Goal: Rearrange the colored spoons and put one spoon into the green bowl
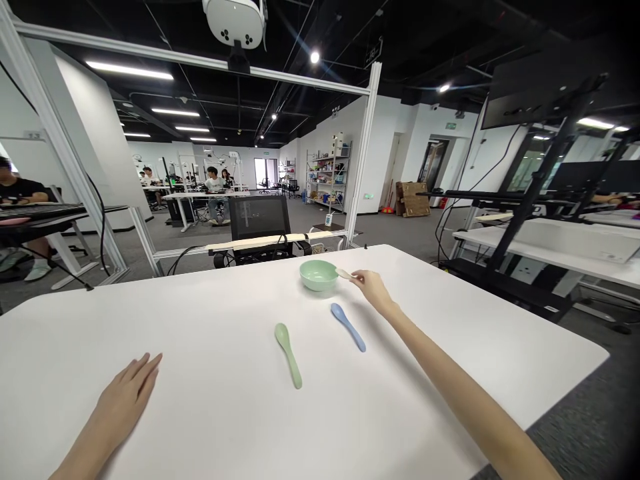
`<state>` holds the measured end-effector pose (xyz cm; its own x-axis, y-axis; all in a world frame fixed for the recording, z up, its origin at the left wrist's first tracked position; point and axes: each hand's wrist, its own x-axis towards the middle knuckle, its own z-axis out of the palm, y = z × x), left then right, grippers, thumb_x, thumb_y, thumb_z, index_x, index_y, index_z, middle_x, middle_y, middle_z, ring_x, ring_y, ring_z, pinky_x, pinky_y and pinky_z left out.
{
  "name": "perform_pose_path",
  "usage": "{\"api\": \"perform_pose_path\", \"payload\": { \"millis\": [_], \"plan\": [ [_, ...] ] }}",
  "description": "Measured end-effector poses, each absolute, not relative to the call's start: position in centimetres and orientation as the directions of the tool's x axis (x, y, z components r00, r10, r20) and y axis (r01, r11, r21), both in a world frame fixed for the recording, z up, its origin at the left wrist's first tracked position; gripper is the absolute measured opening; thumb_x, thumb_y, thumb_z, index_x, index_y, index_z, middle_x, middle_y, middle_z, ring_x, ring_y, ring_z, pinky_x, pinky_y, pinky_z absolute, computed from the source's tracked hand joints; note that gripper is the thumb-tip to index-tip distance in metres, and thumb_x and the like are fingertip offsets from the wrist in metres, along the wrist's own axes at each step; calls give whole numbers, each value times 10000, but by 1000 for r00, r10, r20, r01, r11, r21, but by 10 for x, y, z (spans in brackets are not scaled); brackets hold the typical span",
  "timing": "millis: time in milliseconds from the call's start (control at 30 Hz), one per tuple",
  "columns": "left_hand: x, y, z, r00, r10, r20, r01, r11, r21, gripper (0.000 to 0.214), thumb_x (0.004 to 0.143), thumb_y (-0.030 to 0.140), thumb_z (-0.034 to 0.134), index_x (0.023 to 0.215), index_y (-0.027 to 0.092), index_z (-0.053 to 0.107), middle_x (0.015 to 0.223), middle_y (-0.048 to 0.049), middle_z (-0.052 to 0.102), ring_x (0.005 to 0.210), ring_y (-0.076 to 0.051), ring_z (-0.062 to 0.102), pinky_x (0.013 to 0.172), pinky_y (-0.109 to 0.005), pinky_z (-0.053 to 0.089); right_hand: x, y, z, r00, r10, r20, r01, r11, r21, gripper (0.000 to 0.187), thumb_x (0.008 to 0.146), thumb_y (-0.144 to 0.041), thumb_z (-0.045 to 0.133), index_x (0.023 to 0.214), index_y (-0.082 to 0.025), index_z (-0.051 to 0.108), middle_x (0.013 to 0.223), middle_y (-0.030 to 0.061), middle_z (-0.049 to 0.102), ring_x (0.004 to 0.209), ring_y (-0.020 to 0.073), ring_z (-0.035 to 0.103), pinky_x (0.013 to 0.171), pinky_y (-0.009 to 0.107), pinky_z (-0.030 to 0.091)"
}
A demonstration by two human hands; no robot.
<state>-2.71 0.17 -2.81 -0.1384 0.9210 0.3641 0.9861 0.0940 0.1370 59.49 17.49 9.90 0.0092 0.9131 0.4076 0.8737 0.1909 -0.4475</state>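
Note:
My right hand (370,288) pinches a pale cream spoon (344,274) by its handle, its other end at the right rim of a light green bowl (319,276). Whether the spoon touches the rim I cannot tell. Closer to me than the bowl lies a blue spoon (349,327) on the white table. Left of it is a green spoon (289,355), its handle pointing toward me. Flat on the table at the left rests my left hand (127,393), fingers stretched out and holding nothing.
The white table (210,373) has a far edge just past the bowl. Behind it stand a metal frame (367,153) and a black office chair (260,220). A monitor stand (530,173) rises at the right. Several people sit at desks in the background.

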Motion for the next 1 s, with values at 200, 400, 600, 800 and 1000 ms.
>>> {"api": "perform_pose_path", "payload": {
  "millis": [200,400,600,800,1000],
  "plan": [
    [-19,-1,-20,-134,926,352,988,98,116,678,952,479,291,1381,153,703,1484,-145,675,1410,-345,605,1187,-512,490,531,215,130,-114,955,275,944,190,-270,266,996,-188,601,1111,-141,835,1124,172,815,1029,257,757,865,267,508],
    [-10,-7,-10,-132,918,375,988,93,121,646,960,455,296,1358,174,720,1463,-131,693,1390,-330,625,1157,-500,520,507,237,123,-93,979,181,978,124,-168,197,926,-187,700,1029,-128,857,1055,217,816,1019,306,769,881,310,530],
    [-9,-8,-8,-137,913,385,988,96,123,614,951,432,324,1329,183,739,1447,-129,703,1378,-338,634,1133,-518,540,503,239,121,-86,982,168,988,106,-111,202,927,-190,667,984,-131,852,1044,210,817,1041,307,759,892,328,523],
    [-11,-6,-13,-150,919,364,984,105,141,655,956,455,301,1365,151,713,1474,-157,680,1410,-355,603,1163,-536,511,525,216,129,-115,949,294,977,161,-139,384,1038,-250,472,1242,-166,786,1258,150,781,1232,287,670,1012,332,475],
    [-16,-4,-20,-144,917,373,986,100,133,662,966,470,290,1386,163,699,1492,-147,668,1420,-347,594,1178,-529,497,574,168,89,-123,866,484,906,297,-301,430,1012,-247,456,1338,-134,713,1293,155,755,1206,309,661,1059,419,480]
  ]
}}
